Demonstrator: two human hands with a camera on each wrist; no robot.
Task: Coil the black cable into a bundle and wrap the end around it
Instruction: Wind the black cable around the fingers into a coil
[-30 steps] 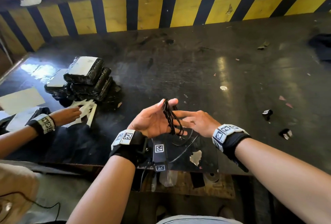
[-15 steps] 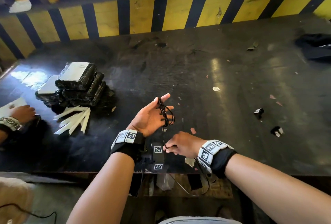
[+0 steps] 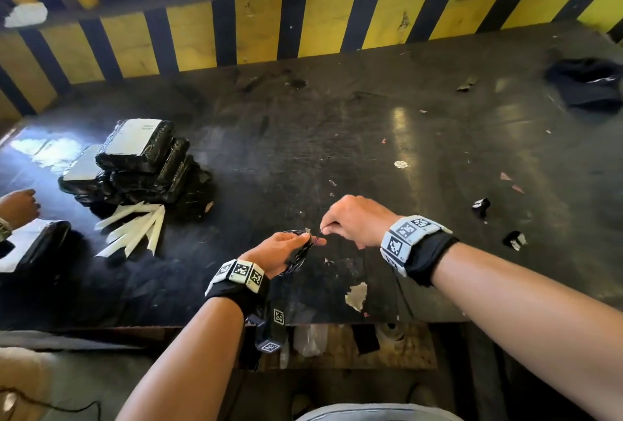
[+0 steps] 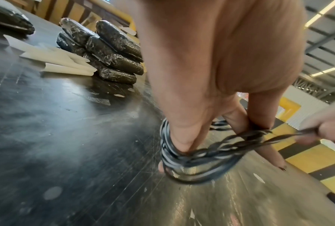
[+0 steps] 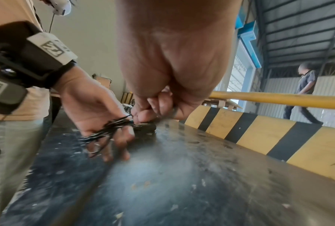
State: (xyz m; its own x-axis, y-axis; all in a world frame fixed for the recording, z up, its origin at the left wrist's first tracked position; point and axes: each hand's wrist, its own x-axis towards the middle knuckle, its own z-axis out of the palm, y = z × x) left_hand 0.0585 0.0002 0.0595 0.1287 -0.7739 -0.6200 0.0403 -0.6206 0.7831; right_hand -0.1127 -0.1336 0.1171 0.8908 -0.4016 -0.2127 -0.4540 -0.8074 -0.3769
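Thin glossy black cable (image 4: 184, 160), looped in round coils about straight fingers (image 4: 184, 134) of left hand (image 3: 281, 252); free end pinched by curled right hand (image 3: 357, 220); below, scuffed, shiny dark table (image 3: 371, 137); plastic-wrapped blocks (image 3: 141, 157) stacked leftward.

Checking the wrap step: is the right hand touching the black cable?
Touching. The left wrist view shows the right hand pinching the black cable strand that runs from the coil looped around the left hand.
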